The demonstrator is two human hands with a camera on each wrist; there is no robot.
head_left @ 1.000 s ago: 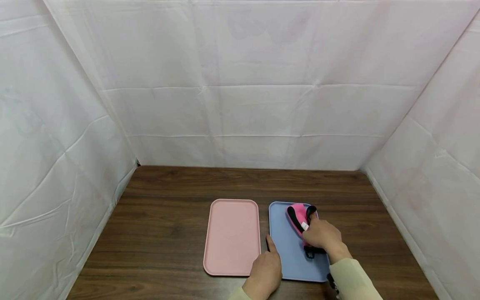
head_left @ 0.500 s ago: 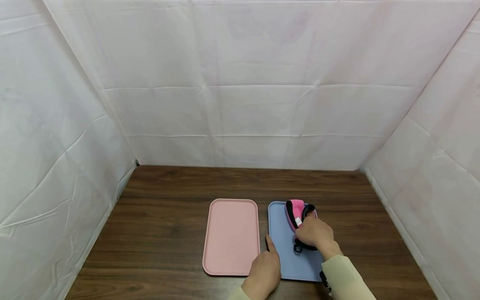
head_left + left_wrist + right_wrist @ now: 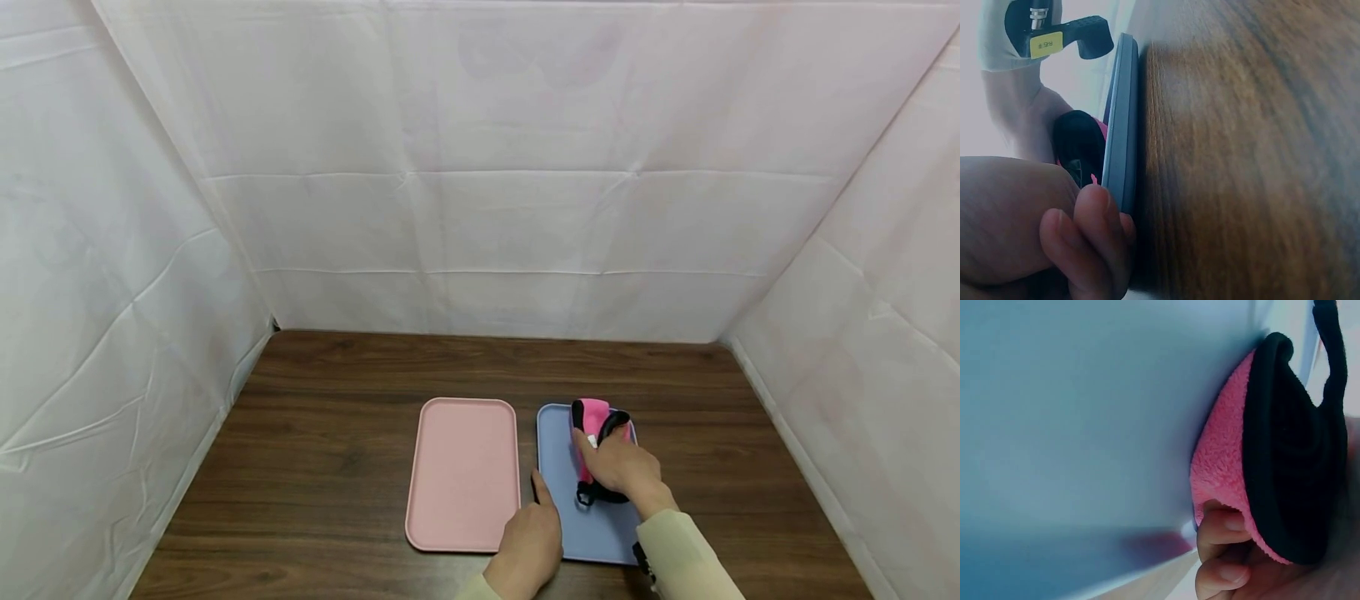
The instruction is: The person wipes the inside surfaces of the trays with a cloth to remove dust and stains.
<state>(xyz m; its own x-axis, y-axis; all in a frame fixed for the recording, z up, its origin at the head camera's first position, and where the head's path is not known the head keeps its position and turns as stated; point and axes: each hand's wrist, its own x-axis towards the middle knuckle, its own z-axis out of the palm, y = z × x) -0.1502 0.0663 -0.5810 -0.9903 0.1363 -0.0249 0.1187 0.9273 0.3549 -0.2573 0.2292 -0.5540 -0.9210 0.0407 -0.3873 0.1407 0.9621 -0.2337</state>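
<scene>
A pink fleecy item with black trim [image 3: 596, 412], a white tag and a black strap with a ring lies bunched on the right part of the blue tray [image 3: 600, 533]. My right hand [image 3: 626, 467] grips it from above, index finger stretched along its left side. In the right wrist view, two fingertips curl under the pink fleece [image 3: 1219, 444]. My left hand [image 3: 528, 537] holds the blue tray's lower left edge, one finger straight beside it. Curled fingertips [image 3: 1094, 197] touch the tray rim [image 3: 1124, 125] in the left wrist view; the thumb is hard to make out.
A pink tray [image 3: 463, 475] lies just left of the blue one, close to my left hand. Both trays rest on a dark wooden table [image 3: 322, 450]. White cloth walls [image 3: 480, 225] enclose the back and both sides.
My right hand has shifted the pink fleecy item slightly left and away from me on the blue tray, its index finger now stretched out. My left hand and both trays have hardly moved.
</scene>
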